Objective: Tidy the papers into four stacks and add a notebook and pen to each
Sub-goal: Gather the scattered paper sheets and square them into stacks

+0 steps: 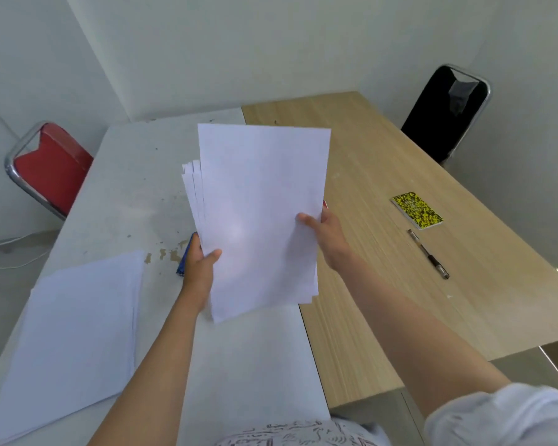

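I am holding up a bunch of thin white paper sheets [258, 214] in the air, above the spot where the pale grey table [136, 175] meets the light wooden table [384, 188]. My left hand [200, 268] is gripping the bottom left edge, with my thumb on the front and my other fingers hiding behind. My right hand [327, 235] is gripping the right edge the same way.

The sheets are not lined up; some are poking out on the left side. I think they are very light and floppy, and they slide on each other easily. So I am thinking it is best to hold both long sides and tap the bottom on the table to make them even.

A flat pile of white paper [74, 333] is lying on the grey table near my left arm. Another white sheet [258, 365] is lying under my arms. A small yellow and black speckled notebook [417, 210] and a dark pen [428, 254] are lying close together on the wooden table, well apart from my hands. Something blue [185, 257] is peeking out behind my left hand; I cannot tell what it is.
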